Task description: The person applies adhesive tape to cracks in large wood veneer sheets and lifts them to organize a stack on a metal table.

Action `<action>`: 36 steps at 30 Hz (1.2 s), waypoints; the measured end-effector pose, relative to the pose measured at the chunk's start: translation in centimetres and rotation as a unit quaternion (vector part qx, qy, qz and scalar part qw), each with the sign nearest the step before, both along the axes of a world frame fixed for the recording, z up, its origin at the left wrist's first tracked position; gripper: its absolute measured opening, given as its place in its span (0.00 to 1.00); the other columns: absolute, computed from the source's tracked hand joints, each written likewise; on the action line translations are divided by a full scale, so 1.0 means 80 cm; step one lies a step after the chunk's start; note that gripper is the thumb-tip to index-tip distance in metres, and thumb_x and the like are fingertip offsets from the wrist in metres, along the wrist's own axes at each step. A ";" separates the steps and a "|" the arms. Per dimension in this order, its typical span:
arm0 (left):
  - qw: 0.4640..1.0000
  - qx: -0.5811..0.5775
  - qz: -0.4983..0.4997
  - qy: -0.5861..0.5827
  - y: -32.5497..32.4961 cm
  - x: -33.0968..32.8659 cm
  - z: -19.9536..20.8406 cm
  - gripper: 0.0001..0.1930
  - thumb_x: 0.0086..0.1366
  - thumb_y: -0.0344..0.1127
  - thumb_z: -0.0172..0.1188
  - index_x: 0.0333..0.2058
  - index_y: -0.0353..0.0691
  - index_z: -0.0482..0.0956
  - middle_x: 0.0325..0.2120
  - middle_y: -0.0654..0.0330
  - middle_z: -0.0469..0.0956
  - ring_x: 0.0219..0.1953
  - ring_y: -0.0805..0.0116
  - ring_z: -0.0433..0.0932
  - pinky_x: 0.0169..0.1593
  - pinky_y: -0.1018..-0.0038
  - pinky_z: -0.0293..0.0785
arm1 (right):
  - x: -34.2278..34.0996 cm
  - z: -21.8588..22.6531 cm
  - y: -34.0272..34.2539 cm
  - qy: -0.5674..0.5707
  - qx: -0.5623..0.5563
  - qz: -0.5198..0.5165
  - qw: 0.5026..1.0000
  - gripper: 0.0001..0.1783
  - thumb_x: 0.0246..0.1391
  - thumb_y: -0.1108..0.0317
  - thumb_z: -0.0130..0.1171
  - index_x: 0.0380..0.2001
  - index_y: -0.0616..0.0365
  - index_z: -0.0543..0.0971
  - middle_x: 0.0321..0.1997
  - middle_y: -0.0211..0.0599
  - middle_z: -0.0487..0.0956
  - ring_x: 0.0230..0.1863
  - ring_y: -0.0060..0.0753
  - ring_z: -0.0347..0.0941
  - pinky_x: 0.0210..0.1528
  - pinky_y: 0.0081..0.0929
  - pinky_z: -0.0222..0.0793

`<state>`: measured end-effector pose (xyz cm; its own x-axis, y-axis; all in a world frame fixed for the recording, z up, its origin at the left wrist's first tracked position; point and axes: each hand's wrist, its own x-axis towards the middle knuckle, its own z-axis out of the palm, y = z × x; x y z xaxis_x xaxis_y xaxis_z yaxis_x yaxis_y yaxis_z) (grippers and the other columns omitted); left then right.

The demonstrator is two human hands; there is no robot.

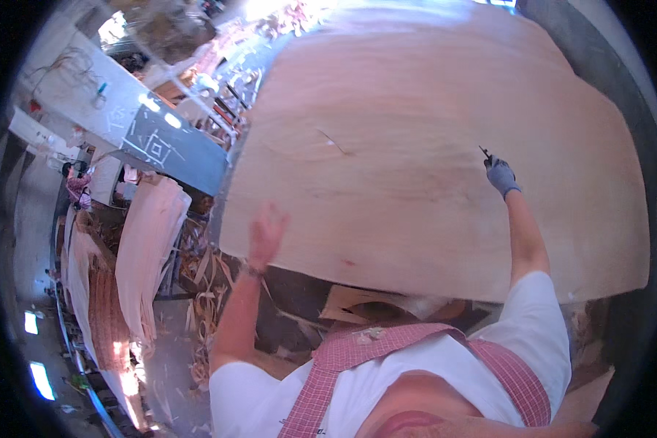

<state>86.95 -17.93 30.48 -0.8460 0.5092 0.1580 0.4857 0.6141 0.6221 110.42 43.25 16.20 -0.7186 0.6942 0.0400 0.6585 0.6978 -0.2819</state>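
A large pale wood veneer sheet point(416, 226) spreads out before me. My left hand point(268, 232), bare and blurred by motion, is above its near left edge with fingers apart and nothing in them. Over the right part of the sheet, my right hand point(501, 175) wears a grey-blue glove and is closed round a small dark tool point(485, 152) with a thin tip. The tool's exact kind is too small to tell. Toward the left middle of the sheet, between my hands and farther off, shows a thin slit or sliver point(333, 141).
Stacked veneer sheets point(150, 248) lie to the left, near a grey metal panel point(175, 150) with chalk-like marks. Wood scraps point(204, 306) litter the floor there. Another person point(79, 186) is far left. A dark wall point(613, 80) runs along the right side.
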 end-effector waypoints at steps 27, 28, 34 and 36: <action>0.893 0.180 -0.410 0.045 -0.104 -0.253 0.088 0.36 0.60 0.34 0.64 0.64 0.33 0.58 0.64 0.49 0.62 0.67 0.55 0.59 0.68 0.61 0.53 | -0.454 0.657 -0.649 0.616 -0.229 0.315 0.685 0.13 0.62 0.62 0.57 0.35 0.64 0.78 0.23 0.38 0.82 0.18 0.21 0.75 0.21 0.18 0.70; 0.903 0.171 -0.394 0.030 -0.097 -0.271 0.140 0.36 0.61 0.33 0.63 0.65 0.35 0.56 0.65 0.51 0.60 0.68 0.58 0.58 0.70 0.61 0.51 | -0.450 0.627 -0.655 0.601 -0.260 0.323 0.683 0.13 0.62 0.62 0.57 0.35 0.64 0.78 0.23 0.38 0.82 0.18 0.21 0.74 0.20 0.19 0.70; 0.749 0.403 -0.440 -0.288 -0.073 -0.288 0.351 0.26 0.74 0.49 0.39 0.54 0.32 0.72 0.48 0.55 0.78 0.49 0.67 0.77 0.54 0.70 0.72 | -0.442 0.508 -0.711 0.481 -0.432 0.308 0.699 0.13 0.63 0.64 0.55 0.38 0.66 0.80 0.27 0.38 0.81 0.24 0.24 0.76 0.28 0.22 0.71; 0.767 0.387 -0.468 -0.209 -0.082 -0.303 0.357 0.26 0.73 0.49 0.41 0.48 0.29 0.76 0.38 0.51 0.82 0.41 0.63 0.81 0.50 0.69 0.76 | -0.463 0.488 -0.749 0.560 -0.184 0.279 0.758 0.11 0.61 0.68 0.55 0.39 0.67 0.80 0.27 0.37 0.81 0.27 0.22 0.76 0.30 0.21 0.71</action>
